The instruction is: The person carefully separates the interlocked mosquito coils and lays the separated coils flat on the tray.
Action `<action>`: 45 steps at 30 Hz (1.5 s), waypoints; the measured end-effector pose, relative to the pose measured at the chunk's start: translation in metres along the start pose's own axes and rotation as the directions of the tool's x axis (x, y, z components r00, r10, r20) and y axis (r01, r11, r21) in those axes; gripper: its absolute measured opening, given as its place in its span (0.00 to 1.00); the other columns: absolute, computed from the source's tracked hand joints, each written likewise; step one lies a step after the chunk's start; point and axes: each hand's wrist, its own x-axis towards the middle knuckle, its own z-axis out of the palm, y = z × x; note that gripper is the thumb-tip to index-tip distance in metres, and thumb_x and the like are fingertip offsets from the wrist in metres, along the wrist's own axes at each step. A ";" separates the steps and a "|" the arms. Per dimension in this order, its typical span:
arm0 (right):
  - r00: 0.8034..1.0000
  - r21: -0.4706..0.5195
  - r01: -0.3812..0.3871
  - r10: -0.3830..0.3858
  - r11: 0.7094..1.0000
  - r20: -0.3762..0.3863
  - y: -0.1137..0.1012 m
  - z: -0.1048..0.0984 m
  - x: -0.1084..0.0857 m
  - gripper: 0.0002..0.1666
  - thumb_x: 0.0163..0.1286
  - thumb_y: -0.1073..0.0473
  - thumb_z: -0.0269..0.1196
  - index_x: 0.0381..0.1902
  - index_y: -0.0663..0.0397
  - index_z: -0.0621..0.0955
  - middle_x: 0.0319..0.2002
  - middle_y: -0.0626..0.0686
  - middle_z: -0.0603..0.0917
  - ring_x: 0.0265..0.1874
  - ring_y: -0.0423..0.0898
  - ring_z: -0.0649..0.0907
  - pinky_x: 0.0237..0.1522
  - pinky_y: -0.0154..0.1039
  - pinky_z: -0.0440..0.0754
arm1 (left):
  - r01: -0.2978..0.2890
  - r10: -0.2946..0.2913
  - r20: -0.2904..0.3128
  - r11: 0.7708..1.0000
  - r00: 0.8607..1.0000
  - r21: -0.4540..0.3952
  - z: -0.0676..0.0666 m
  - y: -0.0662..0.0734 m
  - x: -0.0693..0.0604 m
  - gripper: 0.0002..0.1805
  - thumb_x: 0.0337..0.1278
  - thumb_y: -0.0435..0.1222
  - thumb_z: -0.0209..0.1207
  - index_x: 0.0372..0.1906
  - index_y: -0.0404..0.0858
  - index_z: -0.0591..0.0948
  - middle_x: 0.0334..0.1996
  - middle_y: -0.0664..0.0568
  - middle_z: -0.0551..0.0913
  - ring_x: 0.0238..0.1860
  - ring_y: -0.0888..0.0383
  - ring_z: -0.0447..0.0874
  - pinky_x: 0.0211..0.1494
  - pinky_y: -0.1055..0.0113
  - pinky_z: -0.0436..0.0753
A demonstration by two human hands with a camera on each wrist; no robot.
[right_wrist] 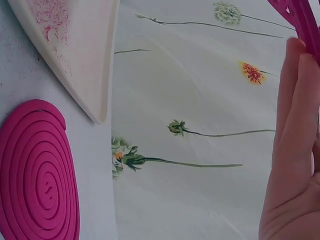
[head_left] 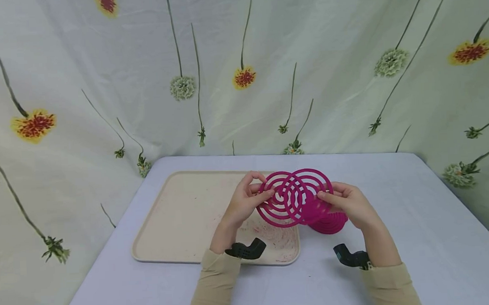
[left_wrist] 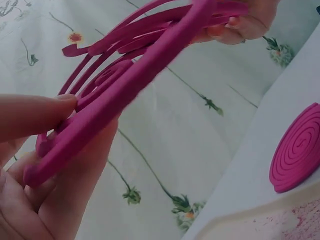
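Two pink mosquito coils with spread rings are held up above the table, partly overlapping. My left hand [head_left: 246,197] pinches the left coil [head_left: 280,194] between thumb and fingers at its outer edge. My right hand [head_left: 350,203] grips the other coil [head_left: 307,170] by its right side. Seen edge-on in the left wrist view, the held coil [left_wrist: 122,100] slants upward from the left thumb [left_wrist: 40,114]. In the right wrist view only a corner of the held coil [right_wrist: 305,22] shows above the fingers. Whether the two coils still touch I cannot tell.
A tightly wound pink coil [head_left: 329,224] lies on the white table [head_left: 402,200] below the right hand; whether several are piled there is unclear. The beige tray [head_left: 186,218] covers the table's left part, with pink crumbs at its right end. A flowered cloth [head_left: 325,39] hangs behind.
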 end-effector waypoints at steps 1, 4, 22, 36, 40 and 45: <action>0.999 -0.012 -0.004 0.004 1.000 0.038 0.000 -0.002 -0.001 0.23 0.66 0.58 0.61 0.50 0.75 0.74 0.32 0.52 0.86 0.31 0.46 0.86 0.37 0.39 0.84 | -0.010 0.009 0.025 1.000 1.000 0.021 -0.002 0.000 -0.001 0.11 0.59 0.27 0.57 0.46 0.28 0.72 0.38 0.37 0.82 0.36 0.54 0.84 0.42 0.65 0.83; 0.977 -0.051 -0.013 0.023 0.999 0.210 0.001 -0.008 -0.002 0.19 0.66 0.61 0.60 0.46 0.76 0.75 0.30 0.54 0.86 0.26 0.47 0.86 0.33 0.40 0.84 | -0.014 0.002 0.108 0.994 0.994 0.104 -0.008 0.000 -0.002 0.08 0.57 0.26 0.59 0.42 0.26 0.80 0.36 0.42 0.83 0.33 0.57 0.80 0.38 0.70 0.82; 0.999 -0.095 -0.042 0.039 0.995 -0.031 -0.006 0.010 0.002 0.21 0.67 0.58 0.61 0.47 0.74 0.77 0.30 0.58 0.84 0.22 0.44 0.82 0.27 0.34 0.83 | 0.000 0.013 -0.158 0.996 0.987 0.084 0.003 0.001 -0.002 0.17 0.53 0.28 0.63 0.50 0.31 0.81 0.45 0.43 0.83 0.38 0.56 0.83 0.42 0.68 0.83; 0.931 0.156 -0.015 0.071 0.988 -0.359 -0.005 0.038 0.008 0.24 0.68 0.54 0.60 0.52 0.68 0.76 0.31 0.43 0.84 0.25 0.40 0.83 0.30 0.31 0.82 | -0.178 0.142 -0.426 0.983 0.893 -0.045 0.037 -0.008 0.006 0.18 0.55 0.30 0.63 0.51 0.29 0.80 0.46 0.42 0.82 0.44 0.51 0.84 0.45 0.63 0.82; 0.993 0.040 -0.054 0.058 0.998 -0.102 -0.005 0.022 0.003 0.23 0.69 0.57 0.59 0.51 0.73 0.74 0.32 0.52 0.85 0.27 0.42 0.84 0.31 0.34 0.83 | -0.082 0.068 -0.214 0.995 0.975 -0.056 0.018 -0.004 0.002 0.15 0.54 0.27 0.62 0.47 0.26 0.80 0.41 0.40 0.81 0.33 0.60 0.83 0.39 0.70 0.83; 0.965 -0.092 -0.017 0.041 0.996 0.259 -0.004 0.003 -0.002 0.19 0.69 0.60 0.58 0.45 0.75 0.75 0.30 0.60 0.85 0.26 0.49 0.86 0.33 0.40 0.84 | 0.004 -0.009 0.155 1.000 0.988 0.028 0.000 -0.002 -0.003 0.15 0.50 0.21 0.61 0.45 0.23 0.78 0.38 0.38 0.79 0.33 0.56 0.80 0.37 0.67 0.83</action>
